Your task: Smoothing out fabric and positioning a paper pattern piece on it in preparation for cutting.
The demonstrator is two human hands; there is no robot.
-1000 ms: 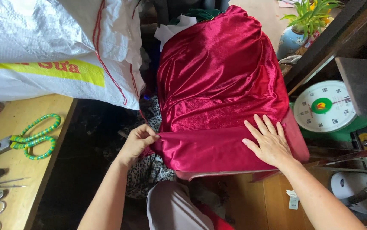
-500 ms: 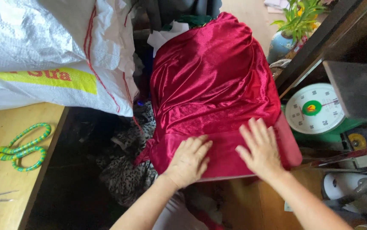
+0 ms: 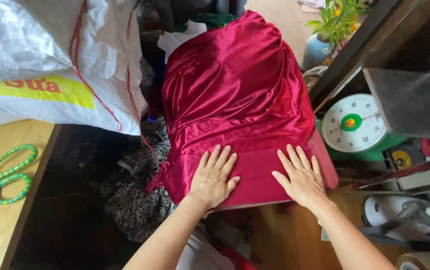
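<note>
2 hands [image 3: 215, 175] [image 3: 302, 175] flat on red cloth [image 3: 240, 95], long axis running away.

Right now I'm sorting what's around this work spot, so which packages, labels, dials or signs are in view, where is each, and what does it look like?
White woven plastic sack: upper left, bulky, with a yellow band bearing red print and red stitched seams.
Round white scale dial: right of the red satin fabric, with a green centre, on a green body.
Small white tag: low right, beside the right hand's wrist, too small to make out.
</note>
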